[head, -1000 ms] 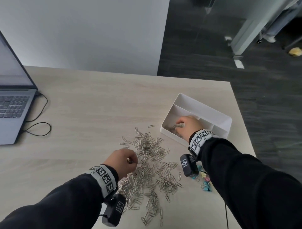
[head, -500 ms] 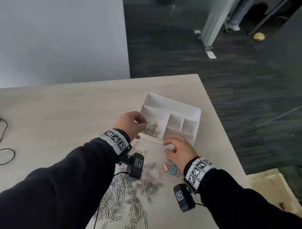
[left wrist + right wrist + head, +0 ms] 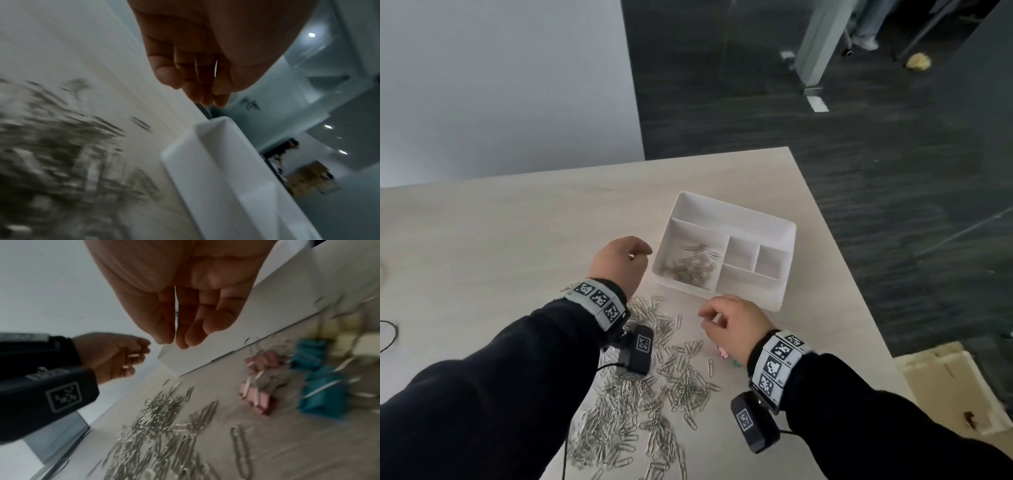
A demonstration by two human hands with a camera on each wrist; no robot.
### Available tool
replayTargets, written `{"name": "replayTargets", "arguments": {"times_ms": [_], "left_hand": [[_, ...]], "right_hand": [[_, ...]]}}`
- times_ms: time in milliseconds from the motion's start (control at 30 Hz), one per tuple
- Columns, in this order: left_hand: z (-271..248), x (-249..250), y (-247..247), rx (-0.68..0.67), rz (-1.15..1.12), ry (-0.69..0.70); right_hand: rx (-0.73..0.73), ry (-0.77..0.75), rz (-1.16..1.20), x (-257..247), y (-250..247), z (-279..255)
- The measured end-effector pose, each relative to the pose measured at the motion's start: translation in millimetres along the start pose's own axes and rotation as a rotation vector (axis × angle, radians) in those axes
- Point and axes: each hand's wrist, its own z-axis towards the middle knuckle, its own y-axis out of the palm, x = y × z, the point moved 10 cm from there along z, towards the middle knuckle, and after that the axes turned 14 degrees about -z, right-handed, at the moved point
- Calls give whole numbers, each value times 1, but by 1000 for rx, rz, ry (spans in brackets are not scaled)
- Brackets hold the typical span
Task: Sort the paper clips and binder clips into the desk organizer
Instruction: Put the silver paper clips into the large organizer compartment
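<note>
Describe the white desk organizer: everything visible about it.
The organizer is a white, matte, plastic-looking rectangular tray with rounded corners, lying flat near the table's right edge, turned at an angle. Dividers make a long back slot, a large left compartment holding loose paper clips, and three smaller ones that look empty. Neither hand touches it; the left hand is just beside it.

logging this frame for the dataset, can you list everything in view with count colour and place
desk organizer: one, white, far right of the table
paper clips in organizer: small heap, silver, its large left compartment
loose paper clips: large pile, silver, on the table between the arms
binder clips: several, pink, teal and pale yellow, under the right hand
table: one, light wood
cable: one, black, left edge
left hand: beside the organizer, a few clips in its curled fingers
right hand: above the binder clips, holds nothing
</note>
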Motion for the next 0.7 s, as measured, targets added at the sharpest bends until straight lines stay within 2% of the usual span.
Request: {"name": "replayTargets", "arguments": {"times_ms": [100, 167, 400, 533, 700], "left_hand": [[-9, -58, -24, 20, 91, -123], [-18, -87, -28, -9, 171, -150], [-41, -96, 13, -307, 449, 12], [-43, -93, 26, -385, 517, 81], [-47, -88, 42, -480, 621, 198]], "right_hand": [[-79, -120, -165, -31, 18, 8], [-156, -187, -271, -47, 38, 14], [-249, -249, -399, -74, 77, 36], [-273, -304, -506, -80, 89, 36], [-269, -403, -466, -87, 93, 16]]}}
